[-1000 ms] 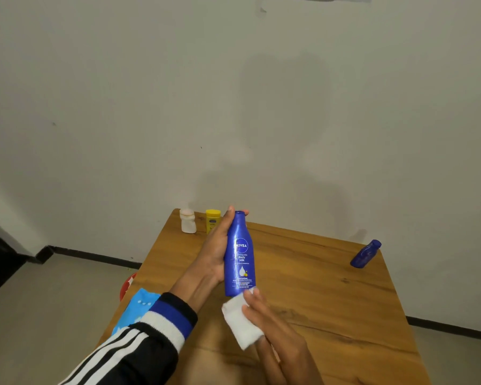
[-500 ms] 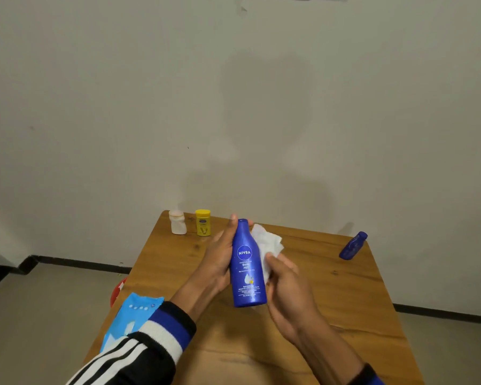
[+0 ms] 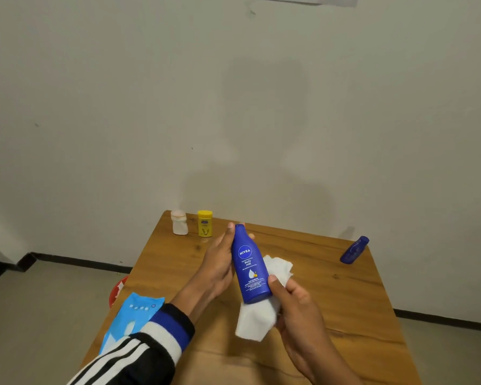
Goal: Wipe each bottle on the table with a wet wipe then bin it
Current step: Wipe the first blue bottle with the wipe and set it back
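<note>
My left hand (image 3: 218, 262) grips a tall blue lotion bottle (image 3: 250, 263) from behind, upright above the wooden table (image 3: 345, 301). My right hand (image 3: 295, 304) holds a white wet wipe (image 3: 257, 319) wrapped around the bottle's lower right side and base, thumb on the bottle front. A small white bottle (image 3: 179, 222) and a yellow jar (image 3: 205, 223) stand at the far left corner. A small dark blue bottle (image 3: 354, 250) lies tilted near the far right edge.
A light blue wet wipe pack (image 3: 131, 315) lies at the table's near left edge, partly under my sleeve. A red bin (image 3: 117, 290) peeks out on the floor left of the table. A plain wall stands behind the table.
My right hand has slid the wipe from the bottle's upper right side down to its base. The bottle stays in my left hand.
</note>
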Demonstrator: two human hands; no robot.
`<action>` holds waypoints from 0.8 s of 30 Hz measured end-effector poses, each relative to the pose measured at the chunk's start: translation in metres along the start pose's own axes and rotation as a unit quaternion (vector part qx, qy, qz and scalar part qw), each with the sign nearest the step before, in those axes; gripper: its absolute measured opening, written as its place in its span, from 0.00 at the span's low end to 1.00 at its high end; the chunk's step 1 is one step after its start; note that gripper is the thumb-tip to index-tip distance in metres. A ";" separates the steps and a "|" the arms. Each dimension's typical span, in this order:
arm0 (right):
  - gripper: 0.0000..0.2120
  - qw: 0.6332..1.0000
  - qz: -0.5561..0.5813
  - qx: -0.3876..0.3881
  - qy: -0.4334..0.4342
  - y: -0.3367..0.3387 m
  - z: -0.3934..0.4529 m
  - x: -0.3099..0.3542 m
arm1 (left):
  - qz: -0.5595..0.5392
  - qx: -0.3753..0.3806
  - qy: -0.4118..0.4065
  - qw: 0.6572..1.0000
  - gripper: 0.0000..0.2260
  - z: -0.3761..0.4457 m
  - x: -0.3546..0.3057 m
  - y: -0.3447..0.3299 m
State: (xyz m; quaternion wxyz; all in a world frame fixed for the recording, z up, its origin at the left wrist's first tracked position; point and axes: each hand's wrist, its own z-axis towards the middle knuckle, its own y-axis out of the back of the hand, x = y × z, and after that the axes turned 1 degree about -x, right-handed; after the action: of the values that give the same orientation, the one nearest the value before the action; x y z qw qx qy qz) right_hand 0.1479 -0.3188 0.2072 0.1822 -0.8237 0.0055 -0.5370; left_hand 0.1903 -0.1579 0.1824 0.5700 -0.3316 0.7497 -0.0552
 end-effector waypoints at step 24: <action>0.06 0.973 0.186 -0.138 0.015 0.009 -0.010 0.021 | -0.219 0.169 0.070 0.959 0.20 -0.004 -0.018 0.021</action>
State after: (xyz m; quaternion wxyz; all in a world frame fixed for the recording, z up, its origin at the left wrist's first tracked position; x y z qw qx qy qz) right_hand 0.1498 -0.3348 0.2266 0.1635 -0.8171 0.2359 -0.5000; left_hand 0.1800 -0.1324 0.1888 0.5382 -0.3815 0.6765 -0.3273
